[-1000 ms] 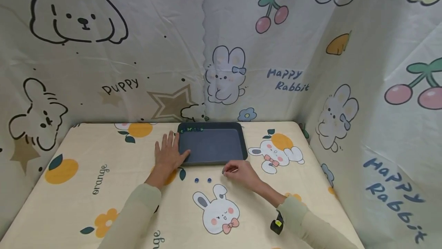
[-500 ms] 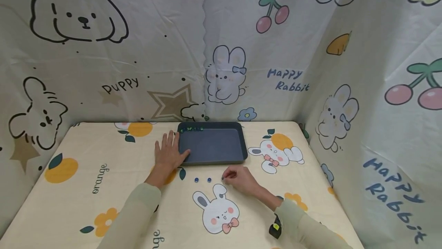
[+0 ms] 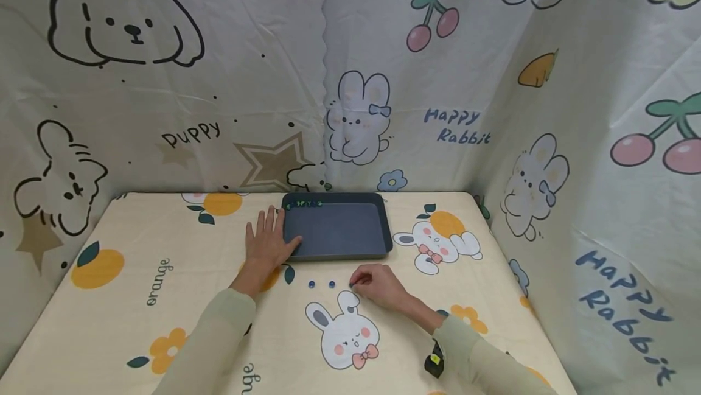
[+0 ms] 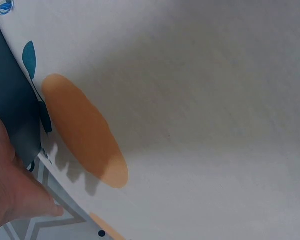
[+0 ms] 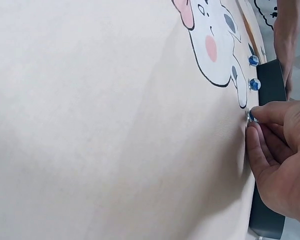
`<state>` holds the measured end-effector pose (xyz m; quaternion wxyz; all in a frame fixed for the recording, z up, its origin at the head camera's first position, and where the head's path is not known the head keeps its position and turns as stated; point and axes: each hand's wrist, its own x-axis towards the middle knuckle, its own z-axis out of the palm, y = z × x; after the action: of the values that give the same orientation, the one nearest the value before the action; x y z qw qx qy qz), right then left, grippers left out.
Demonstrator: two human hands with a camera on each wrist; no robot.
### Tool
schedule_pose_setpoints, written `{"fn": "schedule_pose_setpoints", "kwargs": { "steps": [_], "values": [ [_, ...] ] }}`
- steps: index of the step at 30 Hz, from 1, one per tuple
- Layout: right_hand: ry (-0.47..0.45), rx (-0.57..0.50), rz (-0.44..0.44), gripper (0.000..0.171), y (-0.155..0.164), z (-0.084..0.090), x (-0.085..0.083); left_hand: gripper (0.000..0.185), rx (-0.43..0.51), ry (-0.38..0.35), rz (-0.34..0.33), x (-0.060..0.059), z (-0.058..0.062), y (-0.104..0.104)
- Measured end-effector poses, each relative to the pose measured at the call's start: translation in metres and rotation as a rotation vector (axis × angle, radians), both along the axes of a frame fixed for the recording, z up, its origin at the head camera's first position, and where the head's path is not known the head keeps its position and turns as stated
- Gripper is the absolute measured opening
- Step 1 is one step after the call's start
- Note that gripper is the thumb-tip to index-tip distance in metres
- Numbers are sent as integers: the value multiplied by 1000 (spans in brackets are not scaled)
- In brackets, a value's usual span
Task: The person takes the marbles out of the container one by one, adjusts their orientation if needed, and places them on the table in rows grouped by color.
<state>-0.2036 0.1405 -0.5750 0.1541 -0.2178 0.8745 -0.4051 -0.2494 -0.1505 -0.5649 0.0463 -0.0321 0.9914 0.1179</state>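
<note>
My right hand (image 3: 380, 285) pinches a blue-and-clear glass marble (image 5: 252, 116) between thumb and fingertips, low over the cloth in front of the tray. Two more blue marbles lie in a row to its left, a nearer marble (image 3: 331, 284) and a farther marble (image 3: 311, 284). A dark grey rectangular tray (image 3: 339, 257) stands behind them. My left hand (image 3: 266, 241) rests with spread fingers along the tray's left side, the thumb over its front left corner. Several small green and dark marbles (image 3: 303, 204) sit in a line along the tray's back left edge.
A cream cloth (image 3: 208, 261) printed with oranges and rabbits covers the table. Patterned fabric walls (image 3: 263, 78) rise behind it and at both sides. A black wrist device (image 3: 434, 361) with a yellow mark hangs under my right sleeve.
My right hand has come slightly down and toward me, bringing its marble close to the row's line. The left hand, tray and other marbles stay in place.
</note>
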Motion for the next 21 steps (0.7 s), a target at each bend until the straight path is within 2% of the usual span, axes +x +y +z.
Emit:
{"fn": "schedule_pose_setpoints", "kwargs": {
  "steps": [14,21],
  "values": [
    [38,-15,15,13,-2,0,1,91,-5,-5,2,1,3,0],
    [14,-4,-29,9,-1,9,-2,91,4,-5,5,0,2,0]
  ]
}}
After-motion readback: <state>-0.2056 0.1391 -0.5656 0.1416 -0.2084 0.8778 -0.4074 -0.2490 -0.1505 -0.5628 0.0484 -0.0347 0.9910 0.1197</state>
